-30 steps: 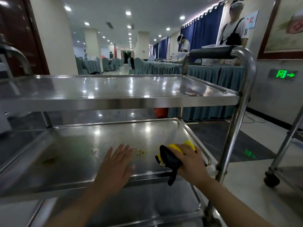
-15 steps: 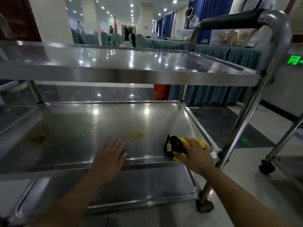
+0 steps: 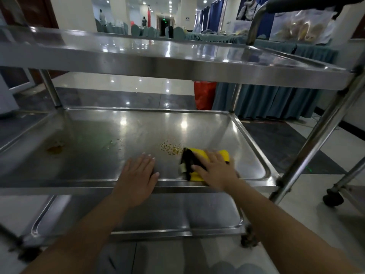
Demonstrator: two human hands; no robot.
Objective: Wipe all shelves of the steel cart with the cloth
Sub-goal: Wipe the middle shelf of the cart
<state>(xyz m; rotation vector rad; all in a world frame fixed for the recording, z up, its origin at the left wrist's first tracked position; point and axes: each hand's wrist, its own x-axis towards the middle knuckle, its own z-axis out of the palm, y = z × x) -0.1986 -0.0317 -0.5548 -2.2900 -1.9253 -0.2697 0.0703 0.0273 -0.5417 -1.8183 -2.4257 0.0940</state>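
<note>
Fingers of the right hand (image 3: 215, 171) now lie straight and spread on the yellow-and-black cloth (image 3: 222, 156), pressing it flat on the middle shelf (image 3: 88, 155) of the steel cart (image 3: 316, 131). Half a second ago they curled over it nearer the right corner. The cloth's left edge sits just beside the scattered crumbs (image 3: 170, 148). The left hand (image 3: 138, 175) stays flat, palm down, on the shelf's front rim, near the cloth's left.

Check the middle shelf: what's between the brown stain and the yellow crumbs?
Head view: a faint greenish smear with scattered specks lies between the brown stain and the yellow crumbs; otherwise bare steel.
</note>
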